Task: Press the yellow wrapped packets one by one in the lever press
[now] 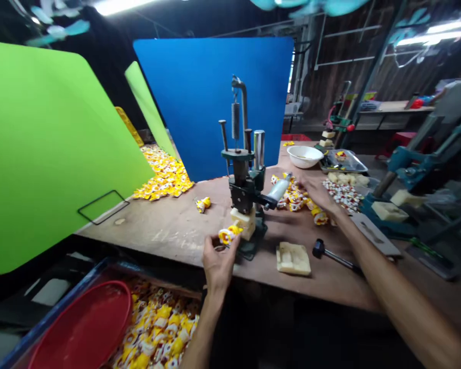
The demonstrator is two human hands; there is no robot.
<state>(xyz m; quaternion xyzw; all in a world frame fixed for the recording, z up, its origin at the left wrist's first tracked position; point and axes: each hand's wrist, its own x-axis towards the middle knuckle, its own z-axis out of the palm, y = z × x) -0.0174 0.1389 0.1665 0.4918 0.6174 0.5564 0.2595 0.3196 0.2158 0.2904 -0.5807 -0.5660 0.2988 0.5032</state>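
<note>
My left hand [219, 261] pinches a small yellow-and-white plastic toy part [230, 234] between thumb and fingers. It is held just in front of the cream block [244, 221] in the hand press [242, 179]. My right hand [317, 192] is beyond the press's grey-sleeved lever [279, 189], at a heap of similar yellow-and-white parts [294, 199]. Its fingers look stretched out, though slightly blurred, and nothing shows in them. One loose part [203, 205] lies on the table left of the press. A cream mould block [293, 258] rests near the front edge.
A black-headed hammer [334, 253] lies under my right forearm. Behind stand a white bowl [305, 156] and a tray [346, 161]. Blue [215, 102] and green [54, 154] panels flank the table. Below left, a crate of parts [161, 328] holds a red basin [86, 328].
</note>
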